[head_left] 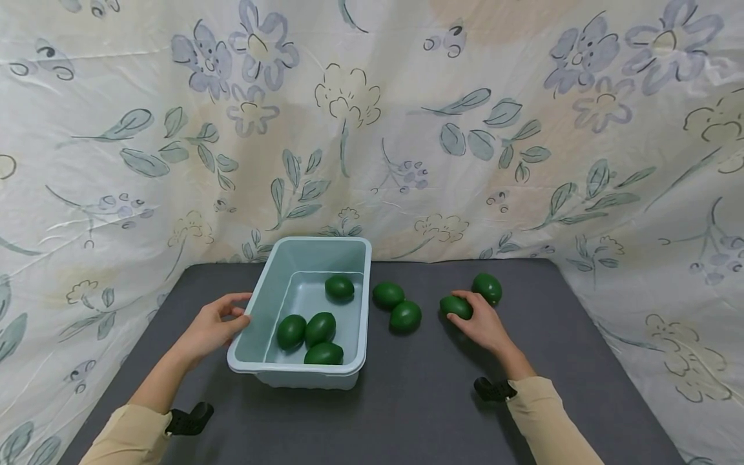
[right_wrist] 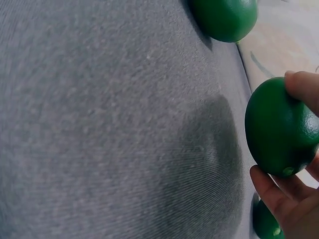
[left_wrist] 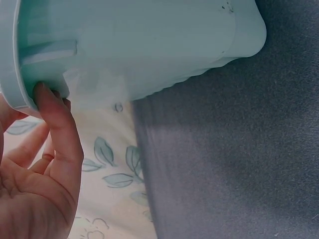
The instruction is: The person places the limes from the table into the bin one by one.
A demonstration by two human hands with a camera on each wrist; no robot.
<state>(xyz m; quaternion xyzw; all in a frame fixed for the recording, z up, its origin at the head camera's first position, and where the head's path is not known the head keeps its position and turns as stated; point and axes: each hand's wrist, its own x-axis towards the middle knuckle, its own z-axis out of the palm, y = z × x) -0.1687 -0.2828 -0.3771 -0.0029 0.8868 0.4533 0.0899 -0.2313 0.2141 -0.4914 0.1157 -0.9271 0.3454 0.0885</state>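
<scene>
My left hand (head_left: 214,328) grips the left rim of a pale blue-green plastic bin (head_left: 243,345), thumb and fingers on either side of the edge in the left wrist view. Four glossy green oval fruits, like limes, lie inside; one green fruit (head_left: 340,288) sits apart towards the back. To the right of the bin, my right hand (head_left: 484,326) pinches another green fruit (right_wrist: 271,127) between thumb and fingers, its shadow on the cloth beside it in the right wrist view. Just behind that hand is a further green fruit (head_left: 487,288).
Two loose green fruits, one at the back (head_left: 388,295) and one nearer (head_left: 405,317), lie between the bin and my right hand. Dark grey cloth (head_left: 418,407) covers the table. A floral curtain (head_left: 372,129) hangs behind the table and along its sides.
</scene>
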